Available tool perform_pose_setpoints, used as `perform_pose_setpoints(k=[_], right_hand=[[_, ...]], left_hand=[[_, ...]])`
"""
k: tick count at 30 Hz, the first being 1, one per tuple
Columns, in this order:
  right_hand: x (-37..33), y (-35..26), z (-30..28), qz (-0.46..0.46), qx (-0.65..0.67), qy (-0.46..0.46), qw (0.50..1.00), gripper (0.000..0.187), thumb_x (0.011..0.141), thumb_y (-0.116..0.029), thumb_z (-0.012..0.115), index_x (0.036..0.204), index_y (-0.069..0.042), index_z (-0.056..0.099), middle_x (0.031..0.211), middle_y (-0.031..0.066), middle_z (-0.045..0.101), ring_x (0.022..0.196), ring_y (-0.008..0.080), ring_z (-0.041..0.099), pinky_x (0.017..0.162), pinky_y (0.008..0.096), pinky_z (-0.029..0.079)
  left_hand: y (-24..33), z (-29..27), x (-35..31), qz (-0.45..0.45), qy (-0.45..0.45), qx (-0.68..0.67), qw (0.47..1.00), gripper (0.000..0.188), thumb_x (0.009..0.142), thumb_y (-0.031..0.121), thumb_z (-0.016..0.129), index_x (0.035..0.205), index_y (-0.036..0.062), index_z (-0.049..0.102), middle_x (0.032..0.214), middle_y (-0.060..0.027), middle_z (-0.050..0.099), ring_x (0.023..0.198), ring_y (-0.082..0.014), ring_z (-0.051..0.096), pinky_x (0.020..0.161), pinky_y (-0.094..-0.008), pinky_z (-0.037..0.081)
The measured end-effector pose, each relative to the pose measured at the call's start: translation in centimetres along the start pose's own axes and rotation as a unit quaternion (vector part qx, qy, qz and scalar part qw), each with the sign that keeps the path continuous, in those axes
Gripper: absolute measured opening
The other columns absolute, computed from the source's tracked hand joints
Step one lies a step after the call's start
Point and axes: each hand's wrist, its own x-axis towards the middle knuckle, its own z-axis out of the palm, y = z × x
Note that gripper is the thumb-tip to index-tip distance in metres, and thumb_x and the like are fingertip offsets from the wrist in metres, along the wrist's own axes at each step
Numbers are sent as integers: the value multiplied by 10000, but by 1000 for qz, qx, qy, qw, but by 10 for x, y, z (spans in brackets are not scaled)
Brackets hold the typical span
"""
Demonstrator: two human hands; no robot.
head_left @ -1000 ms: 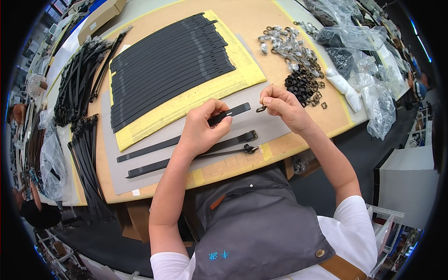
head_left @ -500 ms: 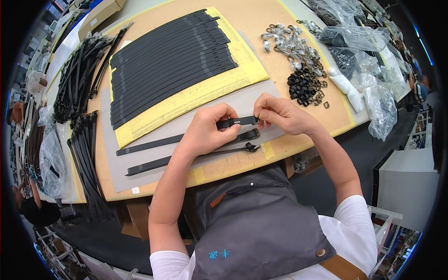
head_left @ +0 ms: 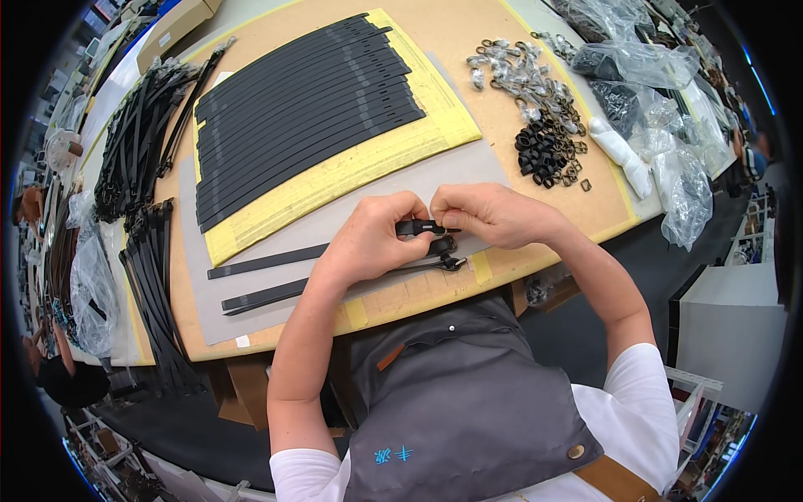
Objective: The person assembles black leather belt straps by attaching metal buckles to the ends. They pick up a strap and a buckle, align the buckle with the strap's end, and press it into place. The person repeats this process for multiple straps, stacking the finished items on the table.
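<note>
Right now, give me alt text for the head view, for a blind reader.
A left hand grips a black strap over a grey mat, and the right hand pinches at its end. Beyond, a row of dark straps lies on a yellow board. Strap bundles sit at left, black rings at right.

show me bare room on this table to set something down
Widest: tan tabletop between the yellow board and the wrapped rings. Smaller: tan strip between the black loops and the near table edge. Crowded: left side, under black strap bundles; right edge, under clear bags; near side of the grey mat, under straps.
</note>
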Motion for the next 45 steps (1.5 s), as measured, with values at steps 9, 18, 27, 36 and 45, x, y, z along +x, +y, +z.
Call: perform_pose_setpoints(k=[9, 18, 27, 36, 45], right_hand=[[7, 1, 16, -2, 126, 79, 989, 124, 1015, -76, 665, 1097, -23, 588, 874, 52, 651, 804, 116, 604, 730, 287, 501], [8, -8, 27, -46, -15, 178, 983, 176, 979, -85, 719, 1052, -19, 572, 846, 46, 678, 757, 103, 628, 663, 303, 513], [16, 9, 29, 54, 285, 132, 948, 243, 960, -195, 802, 999, -64, 601, 766, -27, 627, 591, 20, 535, 480, 207, 446], [14, 18, 16, 88, 232, 163, 955, 277, 952, -247, 813, 1103, -36, 717, 695, -62, 581, 607, 11, 514, 505, 211, 446], [12, 22, 14, 82, 290, 87, 949, 314, 999, -372, 754, 1046, -62, 736, 725, -47, 603, 614, 25, 517, 541, 205, 446]], left_hand=[[-5, 3, 0, 6, 30, -23, 999, 168, 816, 60, 788, 919, -6, 674, 756, -11, 632, 695, -54, 541, 630, -241, 471], [-17, 7, 1, 3, 16, -43, 999, 177, 829, 38, 770, 955, -3, 652, 804, 9, 621, 721, -48, 531, 646, -234, 461], [-22, 6, 1, 2, -4, -160, 987, 167, 883, 22, 789, 971, 9, 648, 936, -13, 687, 873, -76, 644, 815, -267, 549], [-18, 7, 5, 94, 79, 42, 992, 261, 864, 145, 824, 1034, 27, 664, 816, -99, 678, 728, -193, 636, 691, -325, 531], [-7, 4, 2, 76, 84, 15, 993, 251, 851, 158, 820, 1038, 43, 699, 812, -52, 685, 640, -149, 568, 612, -295, 489]])
